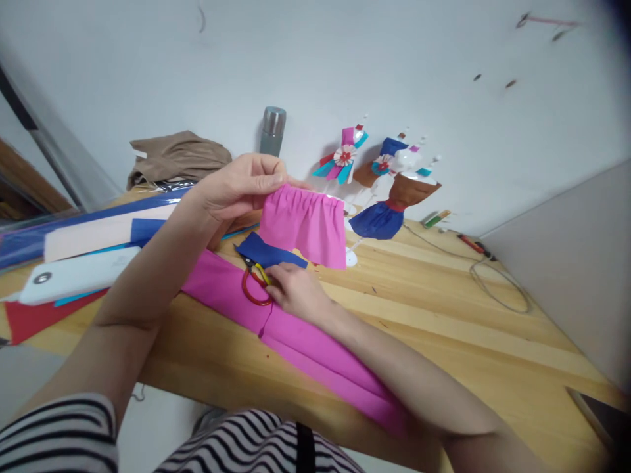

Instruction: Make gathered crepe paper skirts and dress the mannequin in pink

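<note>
Pinching 1 gathered pink piece [305,226], the left hand [246,184] curls nearly closed.

White wall [197,79] ahead of me, some marks high right. Grey panel [566,263] at the right. Wood table [468,328] in front of me, pale floor [162,420] below.

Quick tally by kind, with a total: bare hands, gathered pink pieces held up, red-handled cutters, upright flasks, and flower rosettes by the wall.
Bare hands: 2 (left hand, right hand)
Gathered pink piece: 1
Red-handled cutter: 1
Upright flask: 1
Flower rosettes: 2
Total: 7
</note>
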Tool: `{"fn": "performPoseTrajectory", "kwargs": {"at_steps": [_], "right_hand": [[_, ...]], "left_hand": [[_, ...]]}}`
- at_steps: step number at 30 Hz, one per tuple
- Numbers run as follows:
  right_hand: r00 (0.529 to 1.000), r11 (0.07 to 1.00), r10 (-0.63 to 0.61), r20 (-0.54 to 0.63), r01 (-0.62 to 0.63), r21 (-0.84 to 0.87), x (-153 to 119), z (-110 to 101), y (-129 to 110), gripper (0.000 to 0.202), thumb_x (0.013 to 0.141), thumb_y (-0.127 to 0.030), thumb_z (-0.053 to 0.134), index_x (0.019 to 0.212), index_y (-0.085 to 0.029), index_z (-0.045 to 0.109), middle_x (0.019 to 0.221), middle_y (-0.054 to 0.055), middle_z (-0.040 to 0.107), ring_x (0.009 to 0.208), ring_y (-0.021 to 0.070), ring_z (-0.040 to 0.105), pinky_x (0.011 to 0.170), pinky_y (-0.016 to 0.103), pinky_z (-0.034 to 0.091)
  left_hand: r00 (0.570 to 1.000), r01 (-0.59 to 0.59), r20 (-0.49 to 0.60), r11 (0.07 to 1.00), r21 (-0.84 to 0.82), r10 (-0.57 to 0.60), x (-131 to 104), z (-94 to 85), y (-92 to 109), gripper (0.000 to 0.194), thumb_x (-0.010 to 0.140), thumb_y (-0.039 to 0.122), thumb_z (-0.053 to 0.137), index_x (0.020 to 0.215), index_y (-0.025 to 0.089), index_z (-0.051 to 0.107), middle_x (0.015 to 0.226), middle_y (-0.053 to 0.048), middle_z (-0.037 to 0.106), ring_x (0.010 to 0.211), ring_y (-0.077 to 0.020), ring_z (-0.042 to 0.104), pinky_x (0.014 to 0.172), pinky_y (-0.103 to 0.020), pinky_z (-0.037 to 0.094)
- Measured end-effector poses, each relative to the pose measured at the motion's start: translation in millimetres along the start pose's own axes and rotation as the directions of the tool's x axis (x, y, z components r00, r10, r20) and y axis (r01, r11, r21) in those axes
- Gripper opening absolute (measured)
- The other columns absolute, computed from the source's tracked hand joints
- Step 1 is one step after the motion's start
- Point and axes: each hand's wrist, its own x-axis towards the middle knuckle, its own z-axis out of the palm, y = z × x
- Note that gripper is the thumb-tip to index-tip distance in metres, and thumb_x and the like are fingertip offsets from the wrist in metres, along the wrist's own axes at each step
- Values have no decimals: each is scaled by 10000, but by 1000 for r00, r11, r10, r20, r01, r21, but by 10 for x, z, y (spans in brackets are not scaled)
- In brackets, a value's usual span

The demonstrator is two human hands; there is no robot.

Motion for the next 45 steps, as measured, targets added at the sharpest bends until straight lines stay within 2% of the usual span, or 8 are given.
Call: {"fn": "performPoseTrajectory", "kwargs": {"at_steps": [11,15,22,29,33,39,43,45], "right_hand": [[999,998,34,10,-33,-45,190,-123,-146,376,777,-173,496,1147,-193,556,985,99,707,785,242,656,610,302,401],[995,963,102,5,-100,249,32,-183,38,301,810,-219,536,1104,-209,597,865,52,687,725,187,616,604,275,400],[982,474,84,167,-187,860,-526,-248,484,596,691,-273,761,1227,-200,512,769,-27,551,610,93,488,518,212,384],[971,257,-22,236,-223,940,-1153,-359,611,551,732,-454,768,1154,-226,496,764,-27,538,544,78,433,450,208,343],[996,142,56,64,-72,987,-1380,-273,750,503,765,-605,676,1056,-239,491,753,11,580,607,146,537,519,279,436],[939,282,266,-217,140,949,-1538,-480,663,348,815,-528,654,987,-243,556,836,47,630,757,202,607,724,388,484],[668,549,514,-538,226,804,-1513,-524,636,276,782,-261,736,971,-278,536,938,20,680,817,176,624,767,364,481],[612,651,481,-627,230,724,-1468,-476,686,366,705,-208,792,965,-279,544,1056,28,688,840,171,623,802,369,478]], "left_hand": [[974,-19,222,989,-146,51,30,57,-149,378,589,379,883,604,118,611,974,-141,711,1078,-269,639,927,-372,466],[963,-43,263,995,-91,66,68,31,-184,426,581,437,878,575,111,602,1047,-167,701,1141,-280,612,986,-390,431],[942,-62,319,988,-143,105,117,5,-264,324,670,374,840,653,115,647,1089,-160,703,1198,-280,588,1075,-426,356],[952,-4,300,983,-184,60,165,56,-383,384,594,398,876,589,107,626,1085,-174,698,1176,-349,598,1025,-483,412],[939,31,344,987,-157,25,165,154,-408,409,588,427,873,560,110,616,1075,-176,702,1196,-344,584,1024,-473,411],[902,85,432,982,-171,-3,171,238,-515,350,663,401,835,599,116,642,1193,-177,670,1272,-322,533,1094,-469,335],[860,167,506,976,-143,-73,162,343,-664,366,647,434,837,604,122,650,1179,-190,677,1256,-340,546,1087,-478,349],[810,202,580,969,-140,-85,143,417,-741,357,678,437,814,600,128,653,1198,-187,671,1267,-337,538,1092,-474,349]]}}
